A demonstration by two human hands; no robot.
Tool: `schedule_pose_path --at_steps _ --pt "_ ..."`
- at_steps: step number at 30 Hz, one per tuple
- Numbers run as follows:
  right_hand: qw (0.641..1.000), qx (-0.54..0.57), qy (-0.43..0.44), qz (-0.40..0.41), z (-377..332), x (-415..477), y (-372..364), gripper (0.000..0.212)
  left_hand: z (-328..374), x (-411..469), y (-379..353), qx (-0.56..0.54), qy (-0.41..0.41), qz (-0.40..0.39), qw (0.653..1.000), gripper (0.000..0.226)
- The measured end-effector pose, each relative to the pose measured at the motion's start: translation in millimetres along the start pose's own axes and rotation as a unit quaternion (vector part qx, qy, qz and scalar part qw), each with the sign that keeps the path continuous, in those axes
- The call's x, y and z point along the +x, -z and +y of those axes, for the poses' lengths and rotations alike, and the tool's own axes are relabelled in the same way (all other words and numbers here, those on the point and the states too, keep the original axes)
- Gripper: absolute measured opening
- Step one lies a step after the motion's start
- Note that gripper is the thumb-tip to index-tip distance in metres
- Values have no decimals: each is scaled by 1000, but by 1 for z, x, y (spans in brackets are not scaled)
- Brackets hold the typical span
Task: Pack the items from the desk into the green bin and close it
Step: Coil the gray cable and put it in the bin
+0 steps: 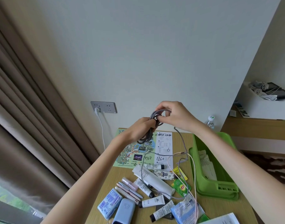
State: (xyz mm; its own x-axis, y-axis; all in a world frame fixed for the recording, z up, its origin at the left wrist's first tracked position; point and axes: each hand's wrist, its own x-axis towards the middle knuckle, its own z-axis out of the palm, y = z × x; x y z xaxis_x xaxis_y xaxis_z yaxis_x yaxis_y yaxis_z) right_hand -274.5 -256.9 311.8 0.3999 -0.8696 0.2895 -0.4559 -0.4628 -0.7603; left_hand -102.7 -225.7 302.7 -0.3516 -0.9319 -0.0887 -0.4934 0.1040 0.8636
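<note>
Nearest the camera, at the bottom edge, a pale blue case [122, 212] lies on the surface [222, 209] among tissue packs and small tubes. Both hands are raised above all this: the left hand [138, 129] is closed around a coiled grey braided cable [149, 131], its loops hanging below the fist, while the right hand [174, 115] pinches the top of the coil between fingertips. A loose tail of the cable drops from the right hand down to the surface, where it tangles with a pink cable [194, 173]. The green bin [217, 186] sits open to the right and below the hands, its long axis running away from the camera, papers already inside. Judging by this, the right hand is nearer the bin, so the coil would travel right and down
</note>
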Motion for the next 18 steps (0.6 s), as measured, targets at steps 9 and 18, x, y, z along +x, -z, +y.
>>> schedule_pose_path --at_steps 9,18 --pt "999 -42 32 -11 2 6 10 10 -6 -4 3 14 -3 -4 1000 23" --pt "974 192 -97 -77 18 7 18 19 -10 -2 0 56 -24 4 998 32"
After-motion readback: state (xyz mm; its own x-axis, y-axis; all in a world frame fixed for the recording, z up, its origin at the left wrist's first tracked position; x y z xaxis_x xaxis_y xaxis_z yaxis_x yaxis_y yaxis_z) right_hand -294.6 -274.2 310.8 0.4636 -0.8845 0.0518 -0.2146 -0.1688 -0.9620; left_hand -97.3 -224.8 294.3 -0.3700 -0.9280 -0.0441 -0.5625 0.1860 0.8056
